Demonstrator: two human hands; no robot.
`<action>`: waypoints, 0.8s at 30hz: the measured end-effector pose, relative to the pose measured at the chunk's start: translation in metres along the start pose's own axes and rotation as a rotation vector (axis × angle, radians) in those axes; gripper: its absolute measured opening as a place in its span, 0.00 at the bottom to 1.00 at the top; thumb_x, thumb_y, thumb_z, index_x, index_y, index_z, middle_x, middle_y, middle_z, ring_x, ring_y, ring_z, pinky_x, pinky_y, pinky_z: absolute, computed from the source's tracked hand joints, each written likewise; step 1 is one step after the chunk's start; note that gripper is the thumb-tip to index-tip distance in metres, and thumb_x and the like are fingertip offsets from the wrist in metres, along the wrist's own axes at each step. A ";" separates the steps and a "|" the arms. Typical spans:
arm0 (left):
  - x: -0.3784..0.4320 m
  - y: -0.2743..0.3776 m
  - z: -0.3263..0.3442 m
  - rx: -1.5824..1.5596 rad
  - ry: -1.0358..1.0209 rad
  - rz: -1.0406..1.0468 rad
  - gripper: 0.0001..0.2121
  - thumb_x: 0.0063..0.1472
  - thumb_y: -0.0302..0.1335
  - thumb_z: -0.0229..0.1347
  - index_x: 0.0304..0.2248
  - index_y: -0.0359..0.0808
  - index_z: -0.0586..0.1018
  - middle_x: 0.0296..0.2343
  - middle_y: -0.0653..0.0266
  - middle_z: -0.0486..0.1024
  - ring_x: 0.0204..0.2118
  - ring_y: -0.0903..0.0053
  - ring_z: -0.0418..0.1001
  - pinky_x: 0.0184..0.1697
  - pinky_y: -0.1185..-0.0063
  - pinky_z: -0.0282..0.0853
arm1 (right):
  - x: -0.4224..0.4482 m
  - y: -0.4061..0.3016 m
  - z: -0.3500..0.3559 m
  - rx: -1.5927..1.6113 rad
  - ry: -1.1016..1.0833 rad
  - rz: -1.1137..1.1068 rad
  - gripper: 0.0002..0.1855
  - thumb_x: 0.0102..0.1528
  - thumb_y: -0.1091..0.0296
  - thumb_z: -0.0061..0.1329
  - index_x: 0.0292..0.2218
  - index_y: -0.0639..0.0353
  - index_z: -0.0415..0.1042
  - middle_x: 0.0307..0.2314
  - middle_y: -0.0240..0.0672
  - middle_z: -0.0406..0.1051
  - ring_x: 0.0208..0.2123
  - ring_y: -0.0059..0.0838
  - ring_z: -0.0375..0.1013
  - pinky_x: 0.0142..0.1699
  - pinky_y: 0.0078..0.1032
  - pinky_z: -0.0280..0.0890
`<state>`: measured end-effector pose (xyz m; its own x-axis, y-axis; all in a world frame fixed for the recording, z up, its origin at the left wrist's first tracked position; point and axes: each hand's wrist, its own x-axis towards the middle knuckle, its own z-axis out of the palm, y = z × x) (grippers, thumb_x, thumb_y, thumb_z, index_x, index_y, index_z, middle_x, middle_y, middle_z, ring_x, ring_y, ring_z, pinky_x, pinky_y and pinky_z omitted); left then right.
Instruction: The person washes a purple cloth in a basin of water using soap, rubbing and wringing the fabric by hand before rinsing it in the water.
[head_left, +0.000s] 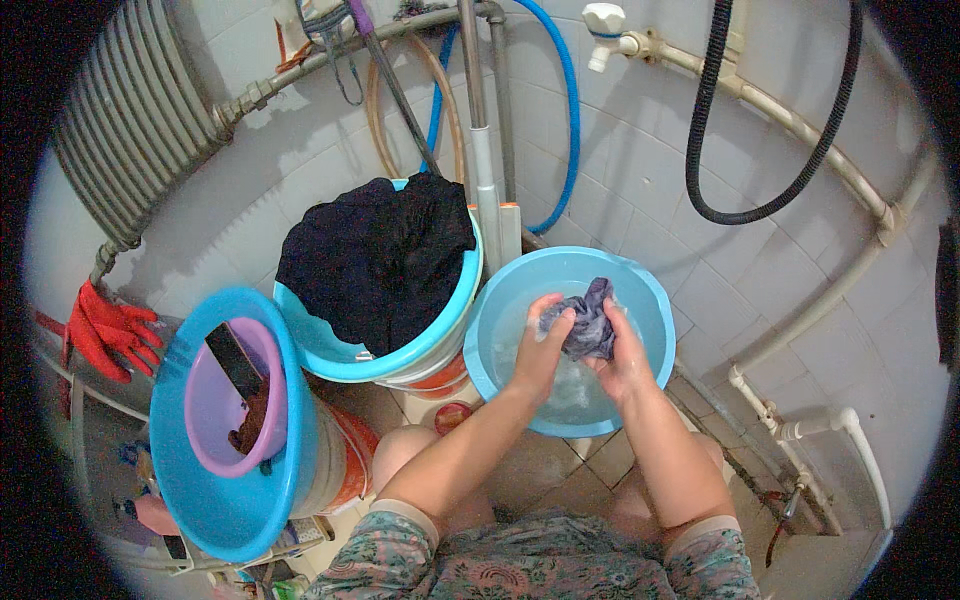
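Note:
A wet, bunched greyish-purple cloth (589, 322) is held between my two hands above a light-blue plastic basin (656, 300) of cloudy, soapy water. My left hand (546, 345) grips the cloth's left side, with suds on its fingers. On the other side, my right hand (619, 349) holds the cloth with the thumb up and the fingers partly beneath it. Folds of the cloth hide some of the fingertips. Black fabric (375, 262) lies heaped over a turquoise basin (420, 360) to the left of the water basin.
At the left, a blue basin (225, 525) holds a purple bowl (274, 360) with a dark flat object and brown material. A red rubber glove (109, 330) hangs by the wall. Pipes, a white tap (604, 37), a blue hose (576, 112) and a black corrugated hose (694, 150) line the tiled walls.

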<state>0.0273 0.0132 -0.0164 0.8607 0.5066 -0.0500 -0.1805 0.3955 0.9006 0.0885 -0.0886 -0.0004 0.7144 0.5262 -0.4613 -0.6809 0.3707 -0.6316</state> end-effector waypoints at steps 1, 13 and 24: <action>0.000 0.002 0.001 -0.031 -0.063 -0.106 0.19 0.55 0.36 0.49 0.45 0.43 0.62 0.38 0.63 0.65 0.41 0.76 0.64 0.43 0.76 0.62 | -0.002 -0.004 -0.002 -0.101 0.042 -0.093 0.21 0.48 0.55 0.46 0.44 0.48 0.62 0.37 0.28 0.67 0.39 0.27 0.66 0.44 0.28 0.58; 0.011 0.000 -0.026 -0.411 -0.260 -0.361 0.12 0.56 0.36 0.49 0.38 0.40 0.68 0.29 0.71 0.69 0.30 0.82 0.69 0.31 0.82 0.66 | -0.021 0.018 0.012 -1.295 -0.122 -1.121 0.18 0.34 0.71 0.58 0.30 0.58 0.68 0.38 0.39 0.62 0.42 0.41 0.60 0.47 0.33 0.57; -0.019 0.001 0.009 0.158 0.149 0.088 0.09 0.50 0.24 0.48 0.33 0.37 0.66 0.29 0.66 0.65 0.31 0.80 0.64 0.36 0.83 0.62 | 0.010 0.025 0.010 -0.467 0.027 -0.636 0.13 0.53 0.59 0.43 0.33 0.60 0.66 0.23 0.27 0.64 0.27 0.22 0.65 0.36 0.18 0.60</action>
<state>0.0153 -0.0029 -0.0111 0.7628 0.6463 -0.0207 -0.1653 0.2259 0.9600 0.0768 -0.0664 -0.0147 0.9515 0.3004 0.0656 -0.0059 0.2312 -0.9729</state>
